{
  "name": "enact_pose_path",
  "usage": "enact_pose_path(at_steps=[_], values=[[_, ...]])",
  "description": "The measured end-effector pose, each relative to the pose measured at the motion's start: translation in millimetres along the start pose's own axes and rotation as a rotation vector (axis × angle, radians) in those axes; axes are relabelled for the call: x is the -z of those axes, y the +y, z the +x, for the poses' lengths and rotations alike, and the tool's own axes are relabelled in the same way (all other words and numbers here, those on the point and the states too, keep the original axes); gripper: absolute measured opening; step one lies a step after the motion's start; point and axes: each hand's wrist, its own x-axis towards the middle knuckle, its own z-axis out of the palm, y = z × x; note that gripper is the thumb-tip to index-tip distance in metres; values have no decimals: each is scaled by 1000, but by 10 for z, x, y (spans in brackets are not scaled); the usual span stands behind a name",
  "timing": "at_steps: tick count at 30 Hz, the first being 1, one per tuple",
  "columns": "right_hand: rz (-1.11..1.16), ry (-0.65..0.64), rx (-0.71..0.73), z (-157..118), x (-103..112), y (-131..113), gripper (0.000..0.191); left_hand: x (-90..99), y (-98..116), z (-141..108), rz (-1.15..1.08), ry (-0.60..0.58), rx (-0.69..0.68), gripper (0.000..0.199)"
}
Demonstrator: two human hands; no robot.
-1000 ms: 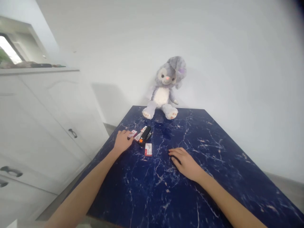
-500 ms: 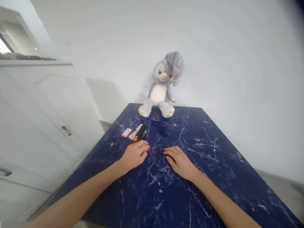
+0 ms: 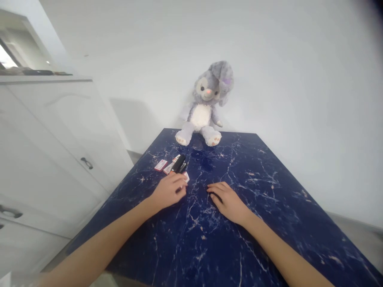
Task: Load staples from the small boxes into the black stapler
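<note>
On the dark blue marbled table (image 3: pixel 203 247), my left hand (image 3: pixel 169 192) rests with bent fingers apart, its fingertips at the near edge of a small cluster. That cluster has a black stapler (image 3: pixel 178 163) lying over small white-and-red boxes (image 3: pixel 168 168). Part of another small white box (image 3: pixel 186 177) shows beside my left fingertips. One more red-and-white box (image 3: pixel 160 165) lies a little to the left. To the right, my right hand (image 3: pixel 229 201) lies on the table with loosely curved fingers, holding nothing.
A grey plush rabbit (image 3: pixel 201 115) sits at the table's far edge against the white wall (image 3: pixel 284 79). White cabinets (image 3: pixel 54 131) with dark handles stand along the left side.
My left hand has shifted slightly up toward the cluster, and its fingers now cover the orange part there. More of the white box by its fingertips shows. My right hand has hardly moved.
</note>
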Motion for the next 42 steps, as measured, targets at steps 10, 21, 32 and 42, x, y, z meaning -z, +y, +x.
enact_pose_path(at_steps=[10, 21, 32, 42], values=[[10, 15, 1, 2, 6, -16, 26, 32, -868, -74, 180, 105, 481, 24], [-168, -3, -13, -39, -50, -10, 37, -83, -703, 192, 64, -176, 422, 39], [-174, -35, -9, -44, 31, -7, 37, -32, -533, 265, -164, -388, 142, 33], [-166, -29, -46, -64, 42, -7, 38, -37, -218, 201, -214, -194, -135, 23]])
